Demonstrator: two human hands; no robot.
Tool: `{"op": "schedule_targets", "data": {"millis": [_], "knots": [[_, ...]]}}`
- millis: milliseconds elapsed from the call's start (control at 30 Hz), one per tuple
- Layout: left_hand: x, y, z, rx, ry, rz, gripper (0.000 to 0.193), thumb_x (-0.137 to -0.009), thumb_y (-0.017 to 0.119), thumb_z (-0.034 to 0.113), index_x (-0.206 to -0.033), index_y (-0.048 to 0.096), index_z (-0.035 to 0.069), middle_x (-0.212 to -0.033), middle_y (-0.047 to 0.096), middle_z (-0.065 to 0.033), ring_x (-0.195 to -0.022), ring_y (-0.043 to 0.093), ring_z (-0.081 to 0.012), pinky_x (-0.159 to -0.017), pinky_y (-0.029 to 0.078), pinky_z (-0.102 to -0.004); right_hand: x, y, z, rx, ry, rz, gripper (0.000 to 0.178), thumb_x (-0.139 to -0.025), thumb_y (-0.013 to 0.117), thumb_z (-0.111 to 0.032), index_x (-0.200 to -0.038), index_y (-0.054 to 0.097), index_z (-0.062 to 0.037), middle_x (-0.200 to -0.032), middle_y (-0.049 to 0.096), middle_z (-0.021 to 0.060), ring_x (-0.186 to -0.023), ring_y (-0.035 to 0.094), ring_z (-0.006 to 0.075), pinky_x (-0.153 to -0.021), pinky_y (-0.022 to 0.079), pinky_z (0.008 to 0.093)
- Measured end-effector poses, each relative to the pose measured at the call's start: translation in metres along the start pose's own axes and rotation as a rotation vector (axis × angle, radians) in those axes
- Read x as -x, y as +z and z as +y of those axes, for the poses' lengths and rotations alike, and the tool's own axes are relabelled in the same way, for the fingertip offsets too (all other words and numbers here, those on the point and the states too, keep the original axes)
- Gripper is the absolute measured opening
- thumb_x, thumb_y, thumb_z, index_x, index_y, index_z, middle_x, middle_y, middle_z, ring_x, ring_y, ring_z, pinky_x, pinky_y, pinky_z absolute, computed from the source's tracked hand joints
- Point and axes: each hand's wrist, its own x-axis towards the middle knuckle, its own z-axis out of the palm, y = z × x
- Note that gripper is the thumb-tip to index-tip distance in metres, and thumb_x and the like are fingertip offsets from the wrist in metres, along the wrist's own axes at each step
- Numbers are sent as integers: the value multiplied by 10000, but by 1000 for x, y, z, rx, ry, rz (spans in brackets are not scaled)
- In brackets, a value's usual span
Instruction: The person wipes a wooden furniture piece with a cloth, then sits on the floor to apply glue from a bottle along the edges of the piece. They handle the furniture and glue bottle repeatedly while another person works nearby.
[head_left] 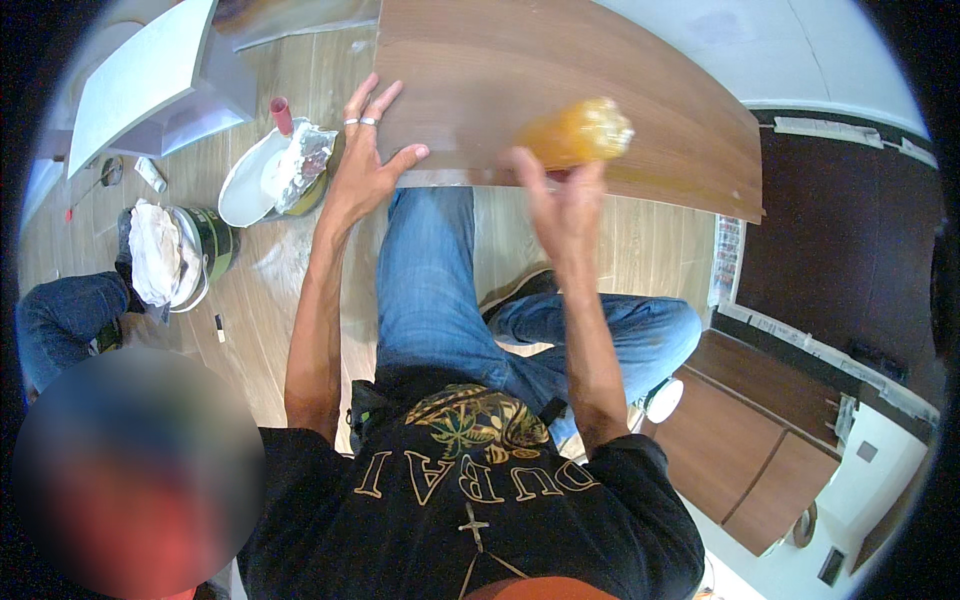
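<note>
A brown wood-grain panel (pixel 470 90) lies in front of me, its near edge above my lap. My left hand (pixel 368 165) rests over its left edge near the corner, fingers stretched and apart, thumb on the surface. In my right hand (pixel 565 195) is a yellow-orange cylinder (pixel 575 135) with a shiny, crinkled whitish end; its exact kind is unclear. The hand closes round its near side, over the panel, slightly blurred. Whether the cylinder touches the panel I cannot tell.
Left of the panel stand an oval white tub (pixel 250 175) with crumpled foil and a red handle, and a dark green bucket (pixel 215 240) with white cloth. Another person (pixel 70 310) is at the left. Brown cabinet panels (pixel 720 440) stand at the right, a white curved piece (pixel 140 90) far left.
</note>
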Motion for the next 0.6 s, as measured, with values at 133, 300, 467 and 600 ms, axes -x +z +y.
{"op": "schedule_targets", "data": {"millis": [133,300,467,600], "knots": [[1,-1,-3,-8,15,13,816,-813,815,280,-1512,423,126,-1623,183,-145,-1496,228,-365,-1211,268,-497,6,20,-32,-83,-78,-117,615,-828,852,-294,-1245,526,20,-1110,692,175,-982,695,254,-830,573,388],[0,-1,-4,-3,19,4,816,-819,811,339,-1513,426,148,-1615,210,-159,-1495,230,-365,-1216,255,-493,3,-9,22,-147,172,3,557,-846,837,-278,-1217,547,19,-1074,699,168,-966,700,232,-825,577,370],[4,1,-8,-1,20,20,815,-821,809,346,-1512,424,150,-1614,205,-169,-1493,234,-370,-1217,253,-493,17,18,-32,-61,13,-59,559,-868,808,-280,-1232,535,44,-1082,698,205,-954,704,325,-819,561,410],[4,-2,-12,-9,46,33,817,-818,811,348,-1512,425,154,-1614,209,-165,-1492,239,-370,-1216,258,-487,12,10,-22,-25,11,-77,565,-900,785,-232,-1284,463,30,-1140,668,177,-990,689,247,-854,575,365]]}}
